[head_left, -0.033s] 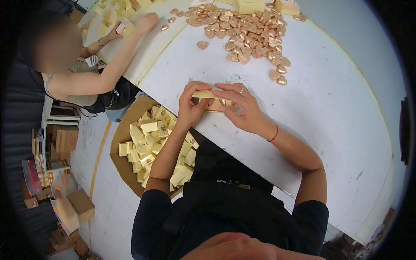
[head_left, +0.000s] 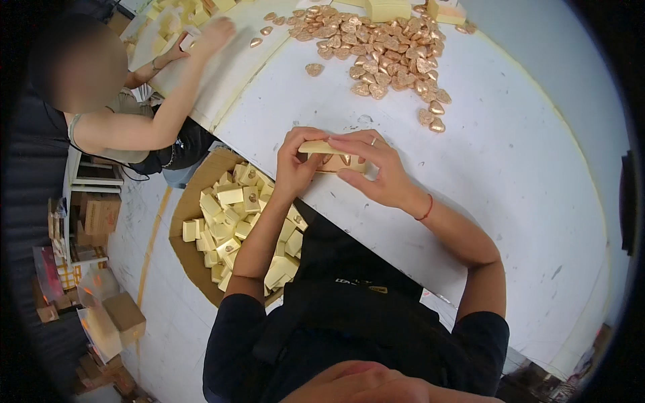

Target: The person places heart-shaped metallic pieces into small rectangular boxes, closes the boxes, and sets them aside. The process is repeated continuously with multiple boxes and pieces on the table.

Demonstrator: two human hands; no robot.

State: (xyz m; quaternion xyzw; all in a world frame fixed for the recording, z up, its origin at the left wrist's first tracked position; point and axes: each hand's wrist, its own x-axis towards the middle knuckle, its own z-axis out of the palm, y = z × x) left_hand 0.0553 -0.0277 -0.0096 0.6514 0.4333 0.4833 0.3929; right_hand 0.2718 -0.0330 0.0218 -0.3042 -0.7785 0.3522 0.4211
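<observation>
Between my two hands, over the near edge of the white table, is a small pale-yellow box [head_left: 314, 146] with its lid raised. Inside it show heart-shaped pieces in copper-coloured foil [head_left: 346, 160]. My left hand [head_left: 294, 164] grips the box's left end, thumb at the opening. From the other side my right hand [head_left: 381, 171] holds it, fingers along the lid and thumb on the lower front edge. Farther back on the table lies a big heap of the same foil-wrapped hearts [head_left: 390, 57].
Below the table edge, left of me, a large cardboard carton [head_left: 190, 252] holds many small yellow boxes [head_left: 232, 195]. At the far left a co-worker [head_left: 151, 127] handles a box at an adjoining table. Yellow boxes [head_left: 388, 10] stand behind the heap. Brown cartons [head_left: 124, 317] sit on the floor.
My right thumb has shifted slightly left along the box front, and more of the hearts inside shows. The co-worker's nearer hand has moved left, toward their other hand.
</observation>
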